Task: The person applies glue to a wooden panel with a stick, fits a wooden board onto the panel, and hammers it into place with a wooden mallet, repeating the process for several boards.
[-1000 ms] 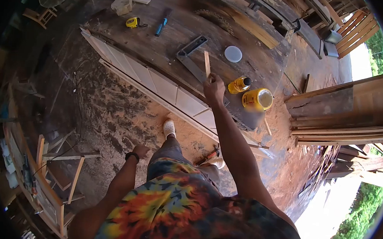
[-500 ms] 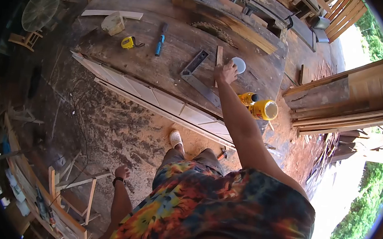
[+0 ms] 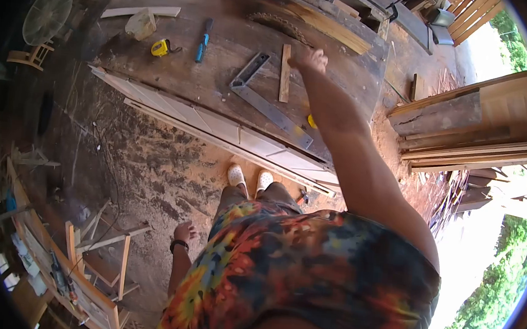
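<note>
Outstretched, the right hand (image 3: 307,59) is laid on the workbench (image 3: 178,67), fingers loosely curled and nothing gripped. One wooden strip (image 3: 285,74) lies just beside it, to its left; contact cannot be told. One steel square (image 3: 262,100), one tape measure (image 3: 160,48) and one blue-handled tool (image 3: 202,40) are counted. The left hand (image 3: 184,230) hangs slack, empty.

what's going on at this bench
A person in a tie-dye shirt stands at a wooden workbench and reaches across it with the right hand. That hand is at the far end of a thin wooden strip lying flat on the top; whether the fingers grip anything cannot be told. A metal framing square lies beside the strip, with a yellow tape measure and a blue-handled tool farther along. The left hand hangs empty at the side.
</note>
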The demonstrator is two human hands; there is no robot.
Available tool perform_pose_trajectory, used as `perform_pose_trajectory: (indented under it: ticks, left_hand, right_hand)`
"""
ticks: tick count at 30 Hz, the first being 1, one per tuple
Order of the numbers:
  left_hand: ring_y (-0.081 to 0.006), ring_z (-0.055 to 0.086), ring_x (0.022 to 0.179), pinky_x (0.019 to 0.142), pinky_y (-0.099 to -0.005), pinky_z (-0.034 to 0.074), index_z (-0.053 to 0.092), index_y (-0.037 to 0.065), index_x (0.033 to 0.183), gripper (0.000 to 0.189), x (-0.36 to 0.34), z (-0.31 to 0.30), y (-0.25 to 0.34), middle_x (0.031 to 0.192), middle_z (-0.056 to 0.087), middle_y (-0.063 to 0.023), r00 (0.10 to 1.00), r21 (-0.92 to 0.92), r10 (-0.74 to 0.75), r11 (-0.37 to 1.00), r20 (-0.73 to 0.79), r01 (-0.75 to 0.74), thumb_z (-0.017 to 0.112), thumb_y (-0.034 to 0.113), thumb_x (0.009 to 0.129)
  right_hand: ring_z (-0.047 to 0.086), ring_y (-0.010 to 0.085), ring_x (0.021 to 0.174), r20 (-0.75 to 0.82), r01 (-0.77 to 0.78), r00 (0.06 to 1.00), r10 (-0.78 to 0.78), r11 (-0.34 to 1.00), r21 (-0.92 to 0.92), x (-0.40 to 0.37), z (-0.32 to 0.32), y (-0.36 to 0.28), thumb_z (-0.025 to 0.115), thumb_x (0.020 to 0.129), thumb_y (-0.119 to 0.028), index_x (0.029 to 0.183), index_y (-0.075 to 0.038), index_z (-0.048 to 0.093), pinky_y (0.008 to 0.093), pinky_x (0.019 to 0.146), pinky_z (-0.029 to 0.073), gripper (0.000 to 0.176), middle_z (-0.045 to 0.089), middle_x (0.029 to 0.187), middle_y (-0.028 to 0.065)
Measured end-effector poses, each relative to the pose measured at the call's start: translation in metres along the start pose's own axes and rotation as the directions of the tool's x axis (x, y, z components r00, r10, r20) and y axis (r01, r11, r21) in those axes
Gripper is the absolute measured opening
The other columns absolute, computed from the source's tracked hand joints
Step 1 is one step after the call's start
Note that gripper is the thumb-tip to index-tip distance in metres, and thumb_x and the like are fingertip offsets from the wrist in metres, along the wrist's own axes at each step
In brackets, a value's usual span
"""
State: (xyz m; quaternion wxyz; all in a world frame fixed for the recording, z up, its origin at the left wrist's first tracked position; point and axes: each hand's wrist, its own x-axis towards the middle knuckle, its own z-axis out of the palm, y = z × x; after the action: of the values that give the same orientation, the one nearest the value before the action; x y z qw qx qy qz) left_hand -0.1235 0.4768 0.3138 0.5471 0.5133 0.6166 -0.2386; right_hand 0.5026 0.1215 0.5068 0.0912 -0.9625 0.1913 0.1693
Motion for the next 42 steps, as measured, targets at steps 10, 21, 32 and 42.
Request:
perform_pose_trajectory:
  ticks: [10,21,32,42]
  left_hand:
    - [-0.0116,0.027,0.044,0.041,-0.0299,0.026,0.053,0.015,0.080,0.025,0.018,0.051,-0.053,0.060,0.027,0.0043,0.940,-0.192,-0.016,0.977,0.342,0.087,0.057,0.026,0.102]
    - [-0.0270,0.069,0.065,0.056,-0.0375,0.056,0.068,-0.001,0.090,0.035,0.001,0.077,-0.035,0.079,0.070,-0.0122,0.980,0.238,0.031,0.968,0.199,-0.079,0.069,0.034,0.096]
    - [-0.0228,0.073,0.087,0.075,-0.0403,0.059,0.071,0.001,0.115,0.036,-0.034,0.073,0.019,0.105,0.074,-0.0118,0.975,0.167,0.219,0.960,0.044,-0.224,0.061,0.033,0.101]
    - [-0.0233,0.074,0.080,0.064,-0.0348,0.062,0.066,0.028,0.137,0.051,0.002,0.067,-0.155,0.105,0.074,-0.0143,0.948,0.812,0.122,0.492,0.293,-0.314,0.035,0.006,0.103]
  right_hand:
    - [0.069,0.0324,0.112,0.170,0.613,0.788,-0.591,0.776,-0.145,-0.056,-0.123,0.216,0.086,0.057,-0.010,0.136,-0.020,0.065,0.0414,0.101,0.052,0.082,0.072,0.123,0.0143]
    - [0.065,0.0354,0.108,-0.078,0.692,0.722,-0.687,0.720,0.059,-0.105,-0.038,0.293,0.086,0.057,-0.011,0.136,-0.015,0.064,0.0424,0.096,0.053,0.082,0.066,0.113,0.0191]
    - [0.053,0.0457,0.116,-0.425,0.729,0.606,-0.672,0.684,-0.040,-0.113,0.009,0.289,0.085,0.070,-0.043,0.147,-0.016,0.047,0.0566,0.097,0.046,0.090,0.053,0.129,0.0232]
    - [0.054,0.0438,0.119,-0.445,0.486,0.767,-0.463,0.871,-0.069,-0.043,-0.006,0.278,0.077,0.075,-0.037,0.146,-0.015,0.045,0.0555,0.105,0.038,0.081,0.055,0.129,0.0217]
